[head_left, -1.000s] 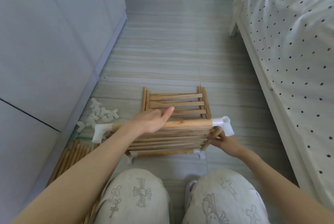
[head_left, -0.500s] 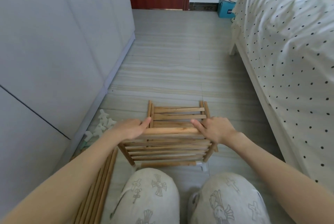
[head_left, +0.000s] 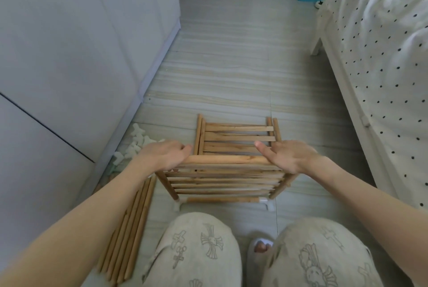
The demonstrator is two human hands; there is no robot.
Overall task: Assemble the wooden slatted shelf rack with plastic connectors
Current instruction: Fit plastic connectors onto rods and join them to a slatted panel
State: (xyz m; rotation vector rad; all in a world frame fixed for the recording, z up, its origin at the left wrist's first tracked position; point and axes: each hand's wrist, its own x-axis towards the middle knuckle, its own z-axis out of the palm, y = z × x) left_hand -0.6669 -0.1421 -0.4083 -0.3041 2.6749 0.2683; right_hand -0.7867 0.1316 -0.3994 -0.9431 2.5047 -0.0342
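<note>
While the left hand point(head_left: 165, 156) and right hand point(head_left: 290, 156) pressed relaxed fingers on its round top rail point(head_left: 228, 160), the rack point(head_left: 225, 181) showed flat slats; white connectors point(head_left: 139, 145) lay at nine o'clock.

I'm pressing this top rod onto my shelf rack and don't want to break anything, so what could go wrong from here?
1. Both hands, left hand and right hand, bear on the top rod; uneven pressure might skew the rack off its white corner connectors.
2. The loose rods lie by your left knee; shifting could roll them.
3. Spare connectors sit close to the left hand, easily scattered.
</note>
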